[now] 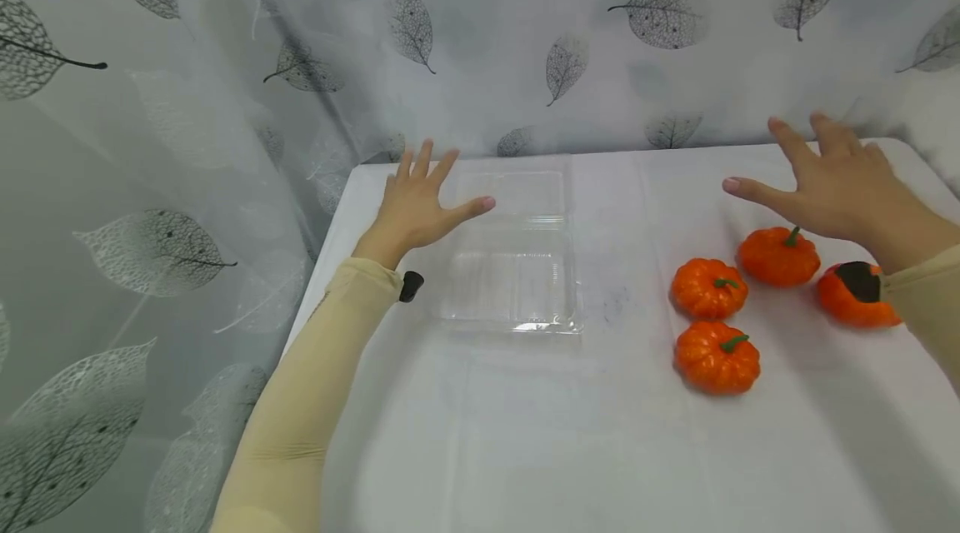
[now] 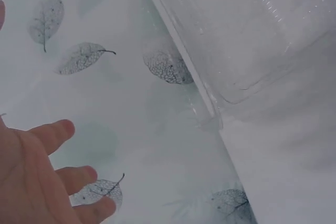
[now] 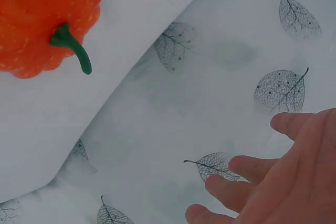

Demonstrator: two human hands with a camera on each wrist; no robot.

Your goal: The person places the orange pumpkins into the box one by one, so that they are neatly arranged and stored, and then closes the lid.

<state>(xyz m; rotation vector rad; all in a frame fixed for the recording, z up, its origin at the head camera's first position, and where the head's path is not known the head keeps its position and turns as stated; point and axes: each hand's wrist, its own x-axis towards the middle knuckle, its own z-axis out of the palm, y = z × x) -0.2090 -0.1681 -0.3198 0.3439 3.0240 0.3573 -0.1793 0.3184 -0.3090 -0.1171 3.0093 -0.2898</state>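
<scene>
My left hand (image 1: 415, 204) hovers with fingers spread above the left edge of a clear plastic box (image 1: 506, 287), whose two sections lie one behind the other. At the right, my right hand (image 1: 843, 183) is raised with spread fingers and holds nothing. Below and left of it are several small orange toy pumpkins: a rear pumpkin (image 1: 777, 256), a middle pumpkin (image 1: 707, 289) and a front pumpkin (image 1: 717, 358), each with a green stem. Another pumpkin (image 1: 855, 312) is partly covered by the right wrist and a dark piece. In the right wrist view a pumpkin (image 3: 47, 14) appears at the upper left.
A white-covered table (image 1: 562, 433) carries everything. Behind it and to the left hangs a pale curtain (image 1: 495, 42) printed with grey leaves. The box's back reaches close to the table's far edge.
</scene>
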